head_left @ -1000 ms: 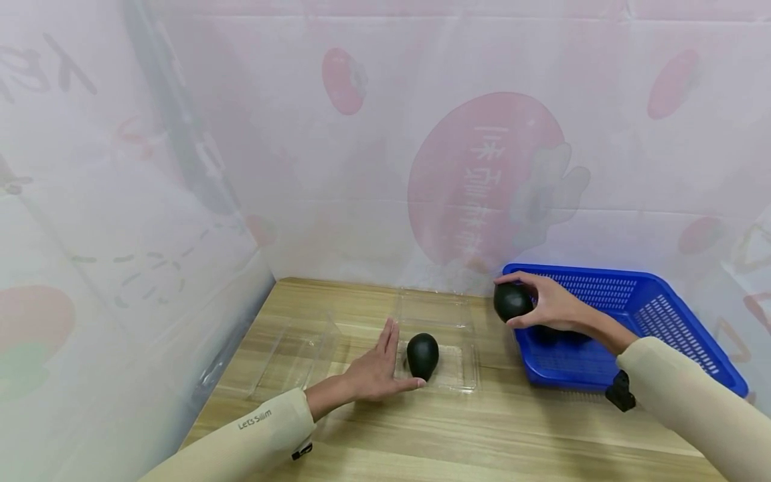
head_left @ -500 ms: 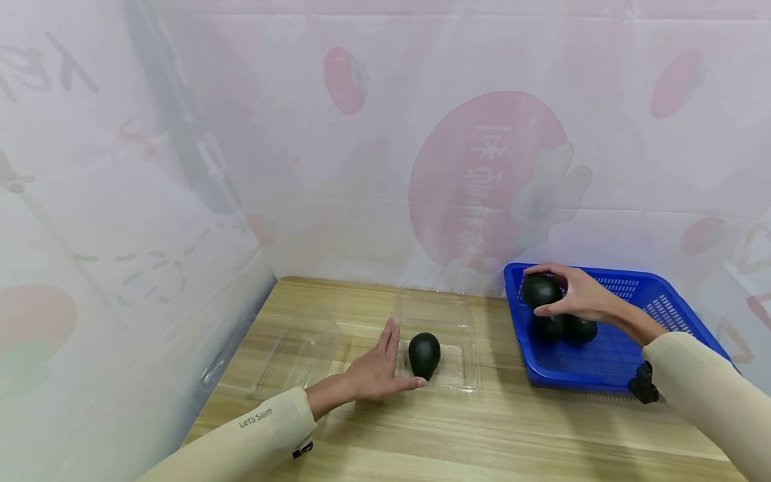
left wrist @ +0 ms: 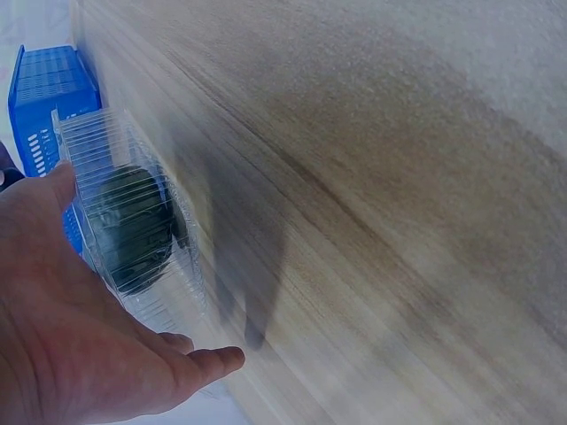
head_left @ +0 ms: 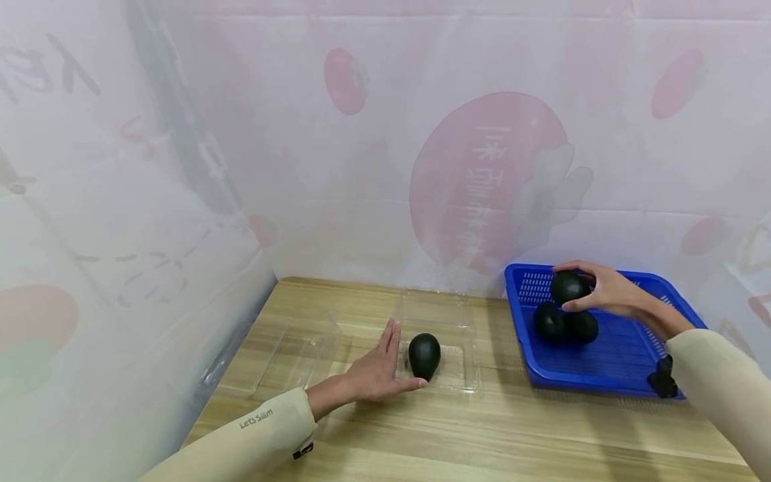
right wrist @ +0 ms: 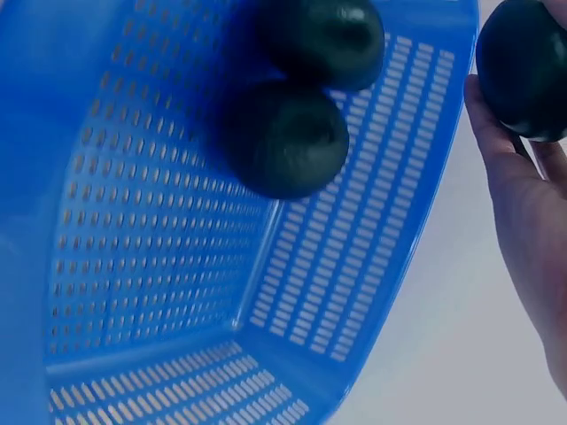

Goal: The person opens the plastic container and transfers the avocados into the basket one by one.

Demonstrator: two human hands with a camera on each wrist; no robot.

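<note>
Right hand (head_left: 605,292) grasped an avocado (head_left: 569,286) over the basket (head_left: 626,365). Left hand (head_left: 376,368), fingers straight, rested against the tray (head_left: 460,375).

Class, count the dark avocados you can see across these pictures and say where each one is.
4. One avocado lies in the clear plastic tray beside the left hand. Two lie in the blue basket. The right hand holds one above them. None seems hidden.

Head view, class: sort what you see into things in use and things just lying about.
In use: right hand gripping an avocado; left hand against the clear tray holding one avocado; blue basket.
Lying about: second clear tray; wooden table.
</note>
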